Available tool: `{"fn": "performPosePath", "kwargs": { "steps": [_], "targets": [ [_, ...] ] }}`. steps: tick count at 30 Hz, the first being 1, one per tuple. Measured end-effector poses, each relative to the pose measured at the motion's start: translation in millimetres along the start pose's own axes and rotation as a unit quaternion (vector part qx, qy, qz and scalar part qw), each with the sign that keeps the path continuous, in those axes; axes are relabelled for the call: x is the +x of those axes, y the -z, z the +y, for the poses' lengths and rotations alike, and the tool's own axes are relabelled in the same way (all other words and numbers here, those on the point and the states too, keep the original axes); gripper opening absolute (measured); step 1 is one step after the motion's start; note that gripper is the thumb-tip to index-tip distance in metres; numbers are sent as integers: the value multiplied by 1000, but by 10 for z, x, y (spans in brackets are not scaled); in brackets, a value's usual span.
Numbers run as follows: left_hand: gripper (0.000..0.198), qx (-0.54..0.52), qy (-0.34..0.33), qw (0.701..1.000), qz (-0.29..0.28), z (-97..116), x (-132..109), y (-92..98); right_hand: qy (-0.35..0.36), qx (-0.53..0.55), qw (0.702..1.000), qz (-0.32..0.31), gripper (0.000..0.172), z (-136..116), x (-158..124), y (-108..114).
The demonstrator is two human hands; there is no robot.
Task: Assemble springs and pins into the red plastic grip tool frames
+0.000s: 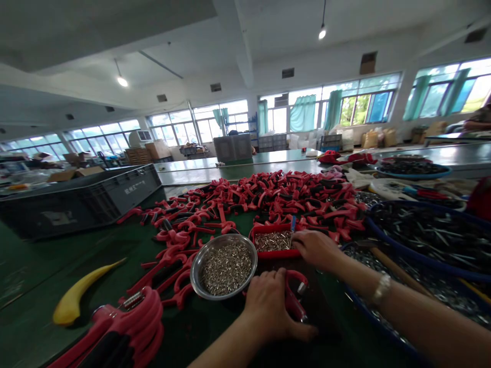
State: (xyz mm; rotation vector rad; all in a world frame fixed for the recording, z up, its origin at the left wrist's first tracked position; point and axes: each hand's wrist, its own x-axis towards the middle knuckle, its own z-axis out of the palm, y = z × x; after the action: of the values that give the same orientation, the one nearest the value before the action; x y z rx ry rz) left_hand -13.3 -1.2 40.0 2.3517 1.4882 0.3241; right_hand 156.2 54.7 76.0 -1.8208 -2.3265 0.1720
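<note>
My left hand [268,304] is closed around one side of a red plastic clamp part [294,301] fitted with a metal spring, low in front of me. My right hand [318,249] reaches to the right end of a red tray [276,253] of small metal pins [273,241]. Its fingers are pinched together beside a thin blue-topped stick [293,224]; what the fingertips hold, if anything, is hidden. Just left of the tray stands a round metal bowl [195,278] full of small metal pieces [226,268].
Red and black clamp parts [268,197] are heaped behind the tray. Stacked clamps [134,327] and a banana [72,301] lie at left, before a grey crate [84,204]. Blue-rimmed basins [370,220] of metal parts stand at right, one with a wooden handle [399,271] across it.
</note>
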Motion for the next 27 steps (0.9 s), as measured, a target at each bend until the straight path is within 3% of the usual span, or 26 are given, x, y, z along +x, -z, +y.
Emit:
{"fn": "performPosePath", "kwargs": {
  "steps": [2,6,7,9,12,15,18,22,27],
  "targets": [
    [111,17,-3,1000,-11,0,43,-47,17,-34,999,-38,19,10,322,-33],
    [119,25,-41,998,-45,-83,69,-51,50,-73,991,-105,26,-56,766,-234],
    [116,18,-52,997,-46,-117,93,-9,52,-78,989,-111,26,-80,824,-279],
    [89,24,-43,999,-23,-194,205,119,52,-82,989,-108,28,-110,883,-340],
    [41,92,24,995,26,-321,550,324,48,-69,993,-82,28,-59,880,-362],
    [27,132,48,990,-10,-419,964,410,47,-40,996,-57,26,100,833,-358],
    [26,154,46,985,-66,-445,1245,371,53,1,998,-44,24,258,795,-393],
    [26,154,36,983,-88,-448,1344,281,50,61,996,-29,21,334,788,-452],
    [22,111,37,993,-37,-544,1282,264,59,126,990,-2,18,281,533,-349]
  ]
}}
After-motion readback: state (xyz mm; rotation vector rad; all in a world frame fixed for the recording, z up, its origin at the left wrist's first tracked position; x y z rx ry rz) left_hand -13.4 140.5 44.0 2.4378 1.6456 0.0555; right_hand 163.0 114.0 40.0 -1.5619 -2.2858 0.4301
